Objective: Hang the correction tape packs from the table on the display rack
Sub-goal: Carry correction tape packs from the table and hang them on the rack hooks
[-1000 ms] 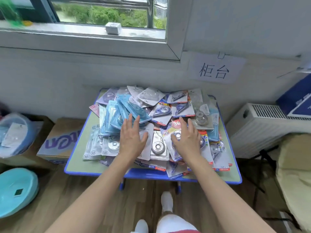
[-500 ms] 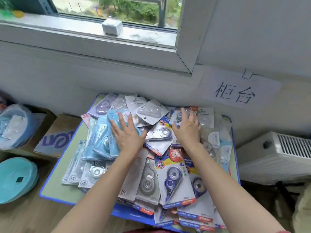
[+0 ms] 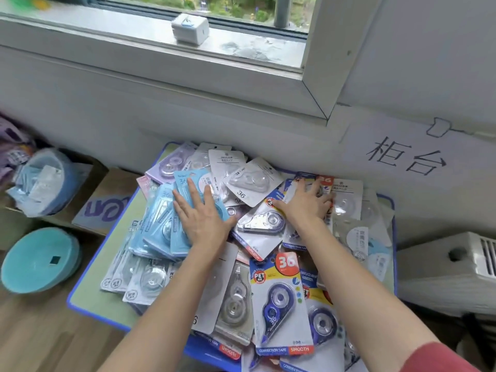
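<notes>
Under a window sill (image 3: 150,49), a low blue-rimmed table (image 3: 88,294) is carrying a loose, overlapping heap of correction tape packs (image 3: 233,302), and the person is leaning over it with both hands on the pile. The left hand (image 3: 204,224) is lying flat with its fingers straight and spread, pressing on a fan of light blue packs (image 3: 161,229) and gripping nothing. The right hand (image 3: 306,208) is resting with its fingers splayed on the packs at the far side of the heap, and it appears to be holding nothing either. No display rack is showing in view. The likely trouble is sliding: the glossy blister cards are lying several deep, and those nearest the person, below both wrists, are hanging over the table's near edge, so any sweeping or raking by either hand could be pushing them to the floor. Pulling one card from under the others could also be dragging its neighbours along or bending its hang hole. Just below the right forearm, a blue-and-yellow pack (image 3: 279,299) is reading "PET", "36", "CORRECTION TAPE" and "SMOOTH". Beyond and between the hands, a white pack (image 3: 252,183) is showing "36". Right of the right hand, a paper sign (image 3: 405,157) on the wall is reading 柜台.
</notes>
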`<state>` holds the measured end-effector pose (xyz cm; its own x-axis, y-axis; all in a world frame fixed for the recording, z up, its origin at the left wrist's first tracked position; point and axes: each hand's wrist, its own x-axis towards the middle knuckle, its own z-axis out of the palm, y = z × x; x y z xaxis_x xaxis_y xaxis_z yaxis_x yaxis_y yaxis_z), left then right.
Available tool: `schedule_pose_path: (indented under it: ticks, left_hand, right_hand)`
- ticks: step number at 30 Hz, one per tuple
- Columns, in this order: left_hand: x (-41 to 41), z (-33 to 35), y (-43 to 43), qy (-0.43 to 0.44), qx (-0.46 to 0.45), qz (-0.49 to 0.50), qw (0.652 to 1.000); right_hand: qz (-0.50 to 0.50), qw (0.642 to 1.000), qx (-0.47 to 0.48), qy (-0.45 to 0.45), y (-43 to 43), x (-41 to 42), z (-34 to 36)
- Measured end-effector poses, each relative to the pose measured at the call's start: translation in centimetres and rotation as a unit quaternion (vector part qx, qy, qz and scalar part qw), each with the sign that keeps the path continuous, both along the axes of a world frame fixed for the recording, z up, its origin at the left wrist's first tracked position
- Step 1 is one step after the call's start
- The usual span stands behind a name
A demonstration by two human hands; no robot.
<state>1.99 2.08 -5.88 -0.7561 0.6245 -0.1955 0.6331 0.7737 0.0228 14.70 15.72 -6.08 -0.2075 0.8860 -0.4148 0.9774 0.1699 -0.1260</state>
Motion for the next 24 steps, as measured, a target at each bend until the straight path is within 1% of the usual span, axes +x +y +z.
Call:
schedule_pose_path:
  ticks: [5,11,15,19,24]
  left_hand:
    - [0.0,-0.1,0.1,-0.004,0.02,0.01,1.0]
    - [0.0,0.1,0.2,-0.012,0.057,0.035,0.998]
    - [0.2,0.5,0.1,-0.017,0.071,0.028,0.997]
    - [0.0,1.0,-0.4,-0.036,0.123,0.014,0.992]
    - [-0.1,0.8,-1.1,-0.03,0.054,-0.016,0.998]
  right_hand:
    - [0.008,1.0,0.005,0.016,0.3,0.1,0.3]
    - [-0.01,0.998,-0.004,0.059,-0.5,0.8,0.9]
    - [-0.011,0.997,0.004,0.074,-1.1,1.6,1.9]
    - [-0.005,0.995,0.025,0.099,-2.2,2.2,2.6]
    - [0.012,0.991,0.038,0.124,-4.3,2.6,3.3]
